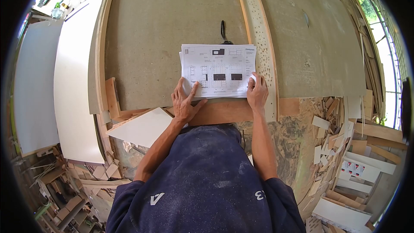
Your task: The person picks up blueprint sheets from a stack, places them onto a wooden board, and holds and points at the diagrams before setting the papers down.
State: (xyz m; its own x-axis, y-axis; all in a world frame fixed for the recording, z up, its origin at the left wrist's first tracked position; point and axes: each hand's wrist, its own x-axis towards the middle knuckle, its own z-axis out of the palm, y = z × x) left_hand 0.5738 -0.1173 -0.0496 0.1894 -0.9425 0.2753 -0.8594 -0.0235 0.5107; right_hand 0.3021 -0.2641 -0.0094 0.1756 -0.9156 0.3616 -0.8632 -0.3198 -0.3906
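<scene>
A stack of printed drawing sheets (219, 67) lies on the worktable in front of me, its top page showing plans and dark rectangles. My left hand (185, 103) rests with spread fingers on the lower left corner of the stack. At the right edge, my right hand (257, 92) has its fingers bent around the paper's border. A dark object with a black strap (223, 32) sticks out behind the top edge of the sheets, mostly covered by them.
The worktable's grey-brown board (172, 13) carries a long speckled strip (263, 30) on the right. White panels (79, 73) stand at the left. A pale offcut (144, 127) lies by my left forearm. Wood scraps (345, 159) are piled on the floor at both sides.
</scene>
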